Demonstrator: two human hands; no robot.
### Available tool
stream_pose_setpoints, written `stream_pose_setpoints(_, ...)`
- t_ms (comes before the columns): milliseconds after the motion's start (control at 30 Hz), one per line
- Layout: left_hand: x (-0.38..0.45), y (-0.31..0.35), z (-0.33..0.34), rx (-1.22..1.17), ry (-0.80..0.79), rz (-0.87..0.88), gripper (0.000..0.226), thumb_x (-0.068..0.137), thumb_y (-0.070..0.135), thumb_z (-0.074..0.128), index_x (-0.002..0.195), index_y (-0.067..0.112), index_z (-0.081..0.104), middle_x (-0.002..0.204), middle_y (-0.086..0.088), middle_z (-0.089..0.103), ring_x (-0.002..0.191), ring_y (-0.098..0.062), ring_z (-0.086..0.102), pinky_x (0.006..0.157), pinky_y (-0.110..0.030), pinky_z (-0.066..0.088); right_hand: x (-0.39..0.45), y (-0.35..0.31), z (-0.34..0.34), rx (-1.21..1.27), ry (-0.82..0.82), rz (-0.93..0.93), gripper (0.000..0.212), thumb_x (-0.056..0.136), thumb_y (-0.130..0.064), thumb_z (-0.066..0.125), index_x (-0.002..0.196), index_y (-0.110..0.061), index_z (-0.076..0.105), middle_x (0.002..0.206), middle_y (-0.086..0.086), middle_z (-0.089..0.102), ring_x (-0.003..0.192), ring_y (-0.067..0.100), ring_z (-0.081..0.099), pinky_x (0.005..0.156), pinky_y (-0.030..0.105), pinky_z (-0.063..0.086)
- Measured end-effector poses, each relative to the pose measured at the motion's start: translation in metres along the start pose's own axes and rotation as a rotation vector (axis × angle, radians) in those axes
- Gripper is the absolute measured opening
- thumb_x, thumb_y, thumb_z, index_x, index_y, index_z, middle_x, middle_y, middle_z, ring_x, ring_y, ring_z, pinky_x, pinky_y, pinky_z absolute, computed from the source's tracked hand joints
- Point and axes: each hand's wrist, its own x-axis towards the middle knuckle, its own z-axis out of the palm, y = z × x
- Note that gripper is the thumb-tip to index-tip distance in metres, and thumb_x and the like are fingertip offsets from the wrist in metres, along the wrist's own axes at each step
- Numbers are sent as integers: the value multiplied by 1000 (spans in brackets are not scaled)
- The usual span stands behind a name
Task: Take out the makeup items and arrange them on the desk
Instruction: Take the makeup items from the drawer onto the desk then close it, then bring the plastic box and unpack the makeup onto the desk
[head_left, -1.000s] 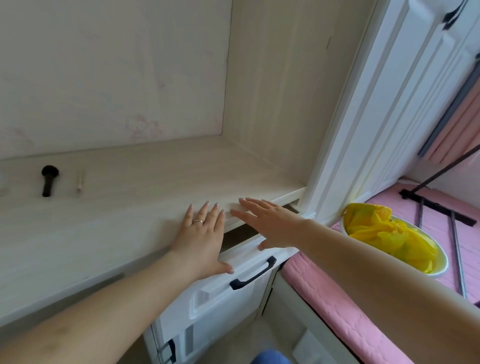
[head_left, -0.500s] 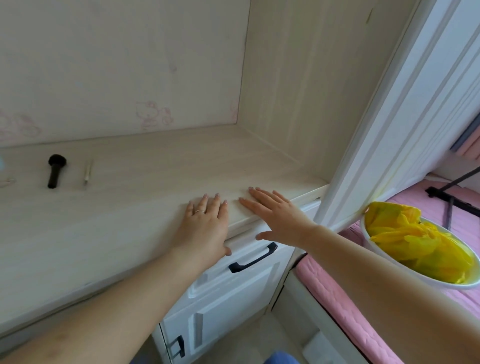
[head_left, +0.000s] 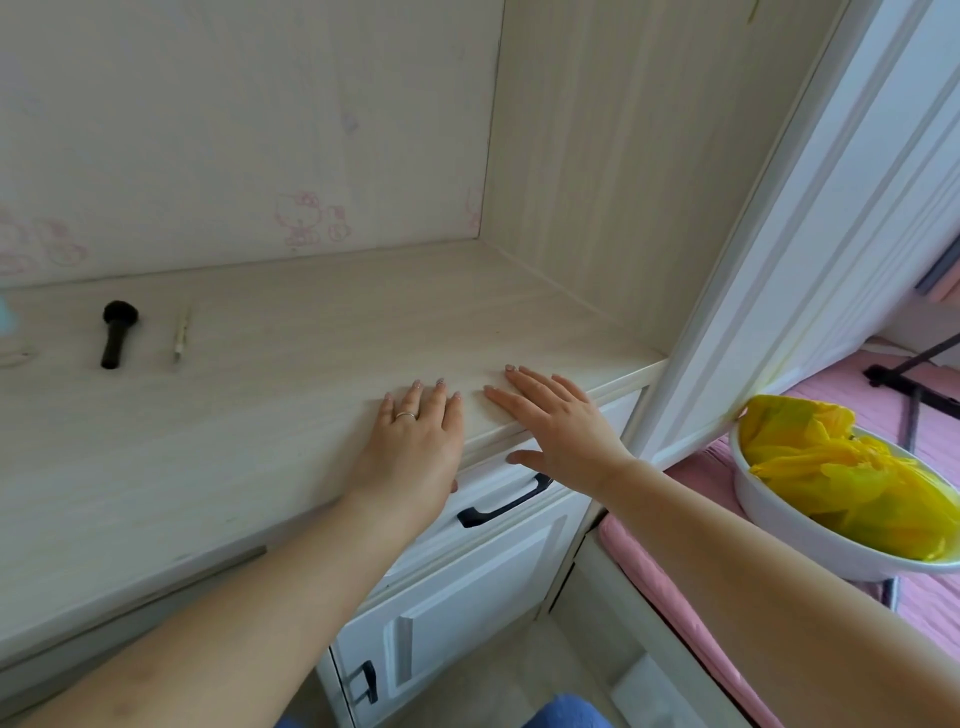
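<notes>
Both hands flat on desk (head_left: 291, 395) near edge, above drawer (head_left: 519, 499): left hand (head_left: 415, 441) and right hand (head_left: 561, 421) with fingers straight, slightly spread, holding nothing. Black brush (head_left: 117, 332) and thin stick, possibly a pencil (head_left: 182, 338), far left, well apart from fingertips. Drawer now pushed further in than before. Pink bedding (head_left: 691, 587) right.

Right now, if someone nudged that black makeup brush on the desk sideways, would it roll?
Probably: the black makeup brush looks round-handled and lies flat on the smooth desk. Its fluffy head would likely slow or curve it. It seems light.
</notes>
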Motion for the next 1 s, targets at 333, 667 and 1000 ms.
stream_pose_setpoints(333, 5, -13, -20, -397, -72, 10, 86, 78, 62, 54, 147, 22, 23, 158, -1, 19, 146, -22, 14, 118, -41, 13, 13, 3, -25, 214, -113, 60, 79, 73, -74, 34, 139, -33, 41, 148, -2, 38, 136, 20, 35, 113, 40, 27)
stream_pose_setpoints(667, 79, -78, -36, -1084, 85, -198, 58, 81, 22, 71, 133, 19, 48, 127, 9, 51, 117, -2, 47, 100, -23, 39, 109, 3, -29, 921, -119, 288, 55, 81, -30, 70, 132, -31, 50, 127, -6, 56, 119, 3, 51, 98, 23, 43)
stream_pose_setpoints(1000, 57, -170, -191, -1211, 46, -529, 56, 82, 14, 69, 132, 15, 45, 121, 1, 54, 112, -10, 53, 95, -22, 38, 203, -34, -180, 1083, -237, 305, 54, 79, -26, 73, 129, -26, 52, 120, -4, 60, 111, 4, 58, 97, 20, 42)
